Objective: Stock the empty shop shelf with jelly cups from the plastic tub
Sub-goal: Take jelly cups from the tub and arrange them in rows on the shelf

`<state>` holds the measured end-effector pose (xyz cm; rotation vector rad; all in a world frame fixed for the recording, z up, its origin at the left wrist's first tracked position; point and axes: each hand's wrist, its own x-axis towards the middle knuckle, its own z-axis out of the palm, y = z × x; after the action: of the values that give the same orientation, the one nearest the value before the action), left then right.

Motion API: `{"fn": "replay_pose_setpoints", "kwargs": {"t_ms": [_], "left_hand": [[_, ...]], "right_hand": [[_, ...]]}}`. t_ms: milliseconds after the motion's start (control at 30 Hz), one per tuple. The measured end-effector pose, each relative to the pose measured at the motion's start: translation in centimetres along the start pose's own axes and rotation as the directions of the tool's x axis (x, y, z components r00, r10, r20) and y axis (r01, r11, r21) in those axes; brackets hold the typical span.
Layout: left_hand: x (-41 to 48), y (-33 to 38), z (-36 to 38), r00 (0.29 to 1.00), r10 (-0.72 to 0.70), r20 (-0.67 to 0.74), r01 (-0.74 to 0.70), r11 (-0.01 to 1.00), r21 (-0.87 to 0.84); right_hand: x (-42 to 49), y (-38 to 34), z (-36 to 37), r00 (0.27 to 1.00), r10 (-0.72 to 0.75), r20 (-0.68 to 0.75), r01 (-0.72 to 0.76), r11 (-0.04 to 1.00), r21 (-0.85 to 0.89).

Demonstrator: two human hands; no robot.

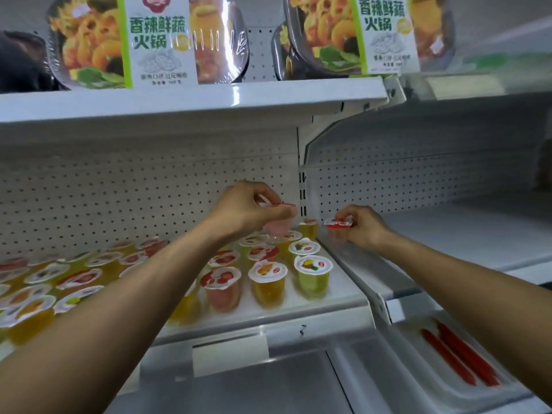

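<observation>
Several jelly cups [267, 282] in yellow, green and pink stand in rows on the white shelf [328, 297]. My left hand [248, 209] holds a pink jelly cup [279, 225] by its lid rim, just above the back right cups. My right hand [363, 225] grips a red-lidded jelly cup [339, 223] over the shelf's right edge, beside a yellow cup [308, 228] at the back corner. The plastic tub is not in view.
The upper shelf [191, 100] carries large hotpot bowls [149, 40] close above my hands. A pegboard back wall [119, 186] is behind the cups. To the right is a neighbouring shelf [466, 234]; below it lies a white tray with red sticks [460, 354].
</observation>
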<state>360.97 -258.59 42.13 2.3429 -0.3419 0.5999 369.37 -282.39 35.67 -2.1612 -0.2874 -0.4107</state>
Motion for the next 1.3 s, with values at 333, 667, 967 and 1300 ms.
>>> {"fn": "replay_pose_setpoints", "kwargs": {"t_ms": [333,667,967,1300], "left_hand": [[2.9,-0.5,1.8,0.999,0.003,0.037,-0.004,1.000,0.018],[3.7,0.7,3.0,0.997,0.004,0.078,0.000,0.999,-0.050],[3.7,3.1,4.4,0.992,0.084,0.097,-0.068,0.985,-0.157],[2.7,0.7,3.9,0.992,0.025,0.123,-0.016,0.997,-0.073]], "right_hand": [[3.0,2.3,1.2,0.999,0.021,0.037,-0.016,0.990,-0.141],[0.4,-1.8,-1.6,0.975,-0.221,-0.020,0.220,0.975,-0.037],[-2.8,-6.0,-2.4,0.953,-0.275,0.125,0.234,0.934,0.270],[-1.9,-0.1,0.6,0.983,-0.062,0.173,0.065,0.998,-0.016]]}}
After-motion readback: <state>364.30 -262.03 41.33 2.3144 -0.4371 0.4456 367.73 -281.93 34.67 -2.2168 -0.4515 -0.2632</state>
